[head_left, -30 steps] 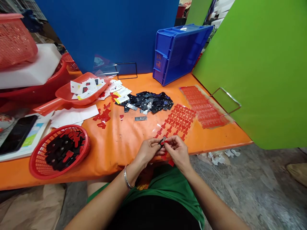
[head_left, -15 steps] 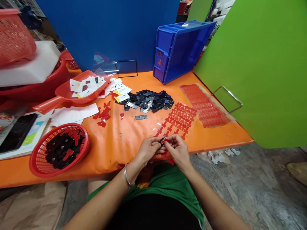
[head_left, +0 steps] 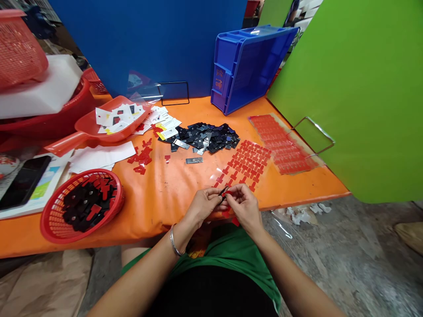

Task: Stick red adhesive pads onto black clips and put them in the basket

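Both hands meet at the table's front edge. My left hand (head_left: 204, 204) pinches a small flat black piece (head_left: 223, 192) between thumb and fingers. A red T-shaped sticker (head_left: 228, 193) lies against that piece, and my right hand (head_left: 243, 204) grips it by the fingertips. Fingers partly hide both things. Just beyond the hands lies a clear sheet of red T-shaped stickers (head_left: 249, 160), with gaps in its nearer rows. Farther back is a pile of black and silvery flat pieces (head_left: 208, 137), and one single piece (head_left: 194, 160) lies in front of it.
At the left stand a red basket (head_left: 49, 220) of black pieces with red stickers and a red scoop (head_left: 109, 136) holding white cards. A phone (head_left: 24, 181) lies beside them. A second red sheet (head_left: 280, 145) and a blue crate (head_left: 224, 75) are at the right, by a green panel (head_left: 363, 97).
The black piece has tilted slightly between my fingers, and now shows more edge-on. Both hands stay in nearly the same place with their grips kept.
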